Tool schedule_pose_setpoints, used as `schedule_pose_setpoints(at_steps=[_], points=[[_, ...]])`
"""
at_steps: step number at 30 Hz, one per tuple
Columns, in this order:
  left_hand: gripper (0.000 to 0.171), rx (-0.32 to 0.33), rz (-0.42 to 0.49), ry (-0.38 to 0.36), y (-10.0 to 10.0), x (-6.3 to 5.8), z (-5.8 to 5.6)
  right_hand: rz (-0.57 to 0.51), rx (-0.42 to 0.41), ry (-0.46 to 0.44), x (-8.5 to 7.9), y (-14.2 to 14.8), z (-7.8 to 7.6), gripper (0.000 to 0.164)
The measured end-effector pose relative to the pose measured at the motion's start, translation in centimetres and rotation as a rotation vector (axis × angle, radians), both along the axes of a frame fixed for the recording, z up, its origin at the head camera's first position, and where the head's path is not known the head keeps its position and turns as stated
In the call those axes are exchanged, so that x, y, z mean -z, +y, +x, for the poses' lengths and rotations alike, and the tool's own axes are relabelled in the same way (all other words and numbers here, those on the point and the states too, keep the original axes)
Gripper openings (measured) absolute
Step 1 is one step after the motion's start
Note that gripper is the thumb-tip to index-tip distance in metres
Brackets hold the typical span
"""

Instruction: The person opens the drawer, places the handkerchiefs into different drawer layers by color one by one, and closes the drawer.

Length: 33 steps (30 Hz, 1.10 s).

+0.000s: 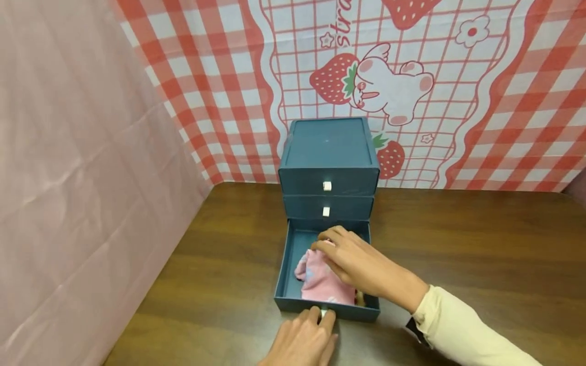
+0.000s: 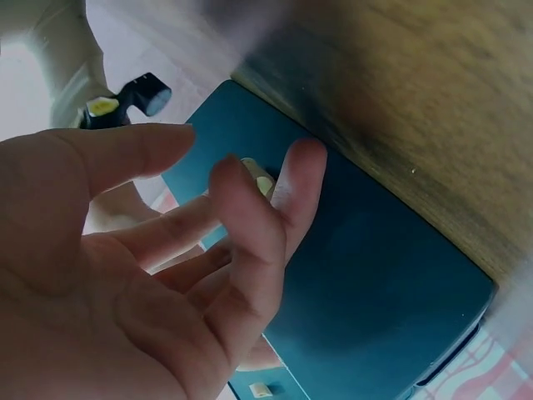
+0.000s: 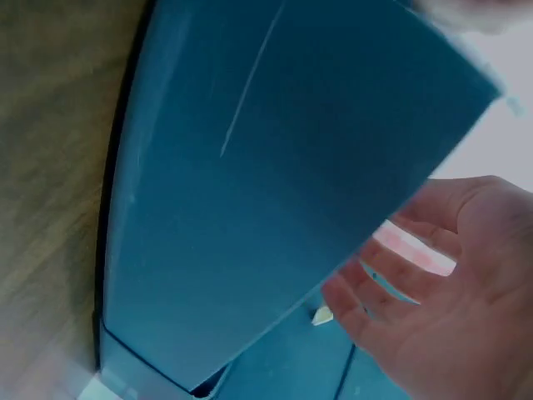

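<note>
A dark blue drawer unit [image 1: 328, 180] stands against the backdrop, its bottom drawer [image 1: 281, 277] pulled out. Inside that drawer lies a folded pink cloth [image 1: 322, 282] with pale blue patches. My left hand [image 1: 302, 338] is at the drawer's front, two bent fingers on either side of the small white knob [image 2: 260, 177], the thumb apart from it. Over the cloth reaches my right hand [image 1: 357, 259], fingertips at the cloth's upper edge. In the right wrist view, the drawer's side wall [image 3: 250, 192] covers part of the right hand's fingers, which look loosely bent.
Two closed drawers with white knobs [image 1: 327, 186] sit above the pulled-out one. A small tan item [image 1: 360, 299] shows beside the cloth at the drawer's front right corner. The wooden table [image 1: 206, 274] extends to both sides. A red-checked strawberry cloth [image 1: 220, 76] hangs behind; pink fabric [image 1: 82, 178] hangs left.
</note>
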<state>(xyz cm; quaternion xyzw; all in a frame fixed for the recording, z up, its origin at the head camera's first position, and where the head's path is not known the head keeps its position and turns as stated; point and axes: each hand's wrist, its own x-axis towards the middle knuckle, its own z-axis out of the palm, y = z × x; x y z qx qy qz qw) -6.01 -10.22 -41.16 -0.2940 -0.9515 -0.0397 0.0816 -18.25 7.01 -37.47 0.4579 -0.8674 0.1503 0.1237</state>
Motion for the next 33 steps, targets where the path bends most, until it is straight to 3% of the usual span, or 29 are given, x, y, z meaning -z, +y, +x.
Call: schedule_pose_setpoints(at_steps=[4, 9, 18, 22, 25, 28, 30, 33], points=[[0.026, 0.011, -0.015, -0.017, 0.1, -0.3, -0.2, -0.022, 0.009, 0.025, 0.0, 0.9, 1.3, 0.022], [0.025, 0.028, -0.010, 0.034, -0.1, -0.2, -0.2, -0.051, -0.021, -0.014, 0.2, 1.2, 1.7, 0.010], [0.025, 0.036, 0.005, 0.066, -0.3, 0.1, -0.2, -0.029, 0.011, -0.032, 0.0, 0.1, 0.8, 0.022], [0.026, 0.032, -0.001, 0.063, -0.4, 0.1, -0.2, 0.007, 0.061, -0.033, 0.0, -0.1, -0.6, 0.041], [0.025, 0.022, -0.002, 0.037, -0.4, 0.1, -0.2, 0.045, 0.066, -0.118, 0.4, -0.1, -2.2, 0.041], [0.025, 0.014, -0.001, 0.000, -0.4, 0.1, -0.2, 0.065, 0.024, -0.264, 1.0, 0.1, -3.2, 0.024], [0.025, 0.013, 0.001, -0.014, -0.4, 0.1, -0.1, 0.053, -0.024, -0.339, 1.0, 0.2, -3.4, 0.012], [0.025, 0.017, -0.006, 0.002, -0.4, 0.1, -0.2, -0.009, -0.092, -0.430, 0.1, 0.4, -3.0, 0.010]])
